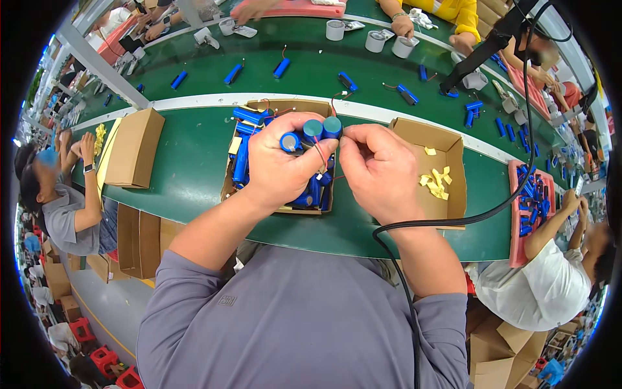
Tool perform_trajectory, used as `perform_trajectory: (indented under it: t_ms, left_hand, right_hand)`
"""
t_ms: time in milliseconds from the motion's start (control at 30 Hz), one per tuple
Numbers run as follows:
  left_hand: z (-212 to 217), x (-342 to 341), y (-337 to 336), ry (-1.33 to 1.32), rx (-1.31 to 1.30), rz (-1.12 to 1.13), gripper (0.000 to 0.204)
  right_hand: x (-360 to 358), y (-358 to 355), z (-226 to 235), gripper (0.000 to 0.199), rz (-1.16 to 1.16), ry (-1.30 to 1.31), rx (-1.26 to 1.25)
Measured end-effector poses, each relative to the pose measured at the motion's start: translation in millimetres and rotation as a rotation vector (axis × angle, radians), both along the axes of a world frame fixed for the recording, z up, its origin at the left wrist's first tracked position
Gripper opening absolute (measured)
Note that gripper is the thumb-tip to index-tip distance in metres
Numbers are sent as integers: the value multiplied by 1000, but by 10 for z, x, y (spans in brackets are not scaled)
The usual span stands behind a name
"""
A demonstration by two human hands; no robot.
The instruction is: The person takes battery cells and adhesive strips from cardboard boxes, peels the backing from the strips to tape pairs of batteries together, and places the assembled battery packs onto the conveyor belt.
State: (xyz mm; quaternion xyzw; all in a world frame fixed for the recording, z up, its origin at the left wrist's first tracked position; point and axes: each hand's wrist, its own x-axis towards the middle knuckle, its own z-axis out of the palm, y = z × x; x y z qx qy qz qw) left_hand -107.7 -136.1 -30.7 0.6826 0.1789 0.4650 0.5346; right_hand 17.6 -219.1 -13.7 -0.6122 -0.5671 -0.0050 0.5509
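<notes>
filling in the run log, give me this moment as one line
left hand: grips blue cylindrical battery pack | right hand: pinches its red wire | below: open cardboard box of blue cells on green belt

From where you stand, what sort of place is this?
Most likely a factory assembly line for battery packs. The left hand holds a pack of blue cylindrical cells with red wire above a cardboard box of more, a long green conveyor belt runs past, and other seated people work beside it.

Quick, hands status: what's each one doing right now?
Left hand: closed around a bundle of blue battery cells, held over the cardboard box.
Right hand: fingers pinched at the red wire beside the cells.
</notes>
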Motion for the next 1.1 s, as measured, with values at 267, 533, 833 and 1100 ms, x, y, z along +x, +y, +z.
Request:
perform_trajectory:
  t_ms: [267,533,833,1100]
  left_hand:
    - [39,-15,7,-13,-165,-109,22]
    - [270,229,589,46,-679,-58,23]
    - [217,766,1221,269,-589,46,23]
    - [393,444,358,112,-838,-239,30]
  right_hand:
    - [200,47,-94,5,-5,387,-193]
    - [1270,-716,-289,19,-510,-160,-772]
    - [1175,-865,-417,12,-379,-91,-407]
    - [482,-360,-138,29,188,472,-163]
